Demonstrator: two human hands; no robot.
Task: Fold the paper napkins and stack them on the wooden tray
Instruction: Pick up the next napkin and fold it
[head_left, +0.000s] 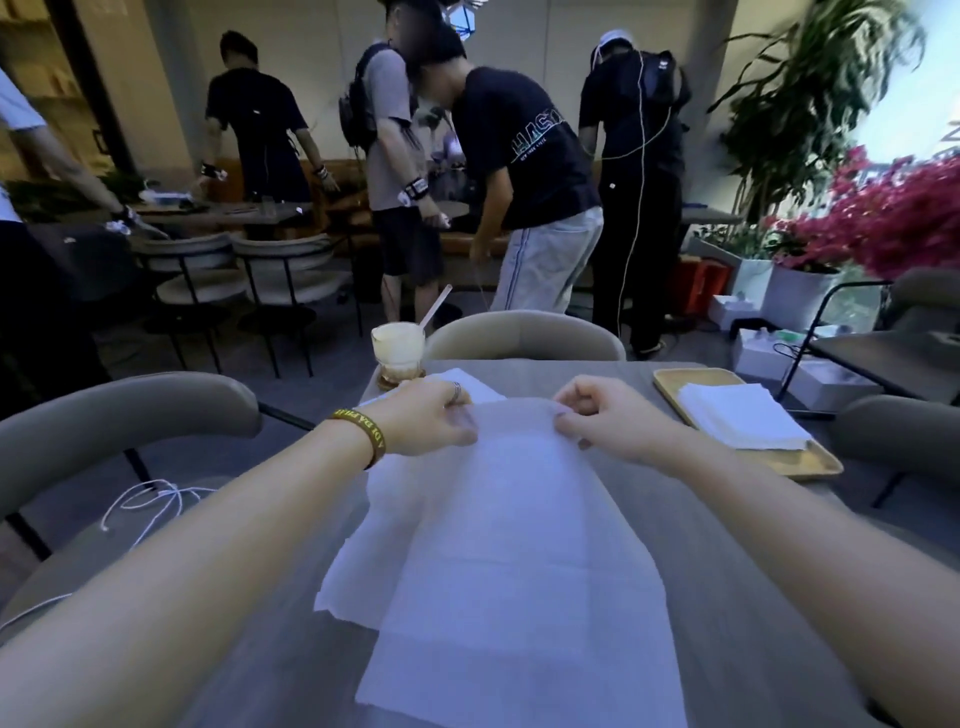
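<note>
Your bench (727, 545) spans the lower frame. The unfolded napkin (519, 545) drapes at centre, near edge cut off below. The wooden tray (810, 460), centre right, carries a folded stack (737, 415). Your left hand (421, 418) and right hand (608, 415) pinch the napkin's far edge.

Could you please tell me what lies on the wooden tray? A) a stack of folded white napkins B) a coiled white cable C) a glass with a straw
A: a stack of folded napkins sits on the wooden tray; the glass stands apart, far to its left.
</note>
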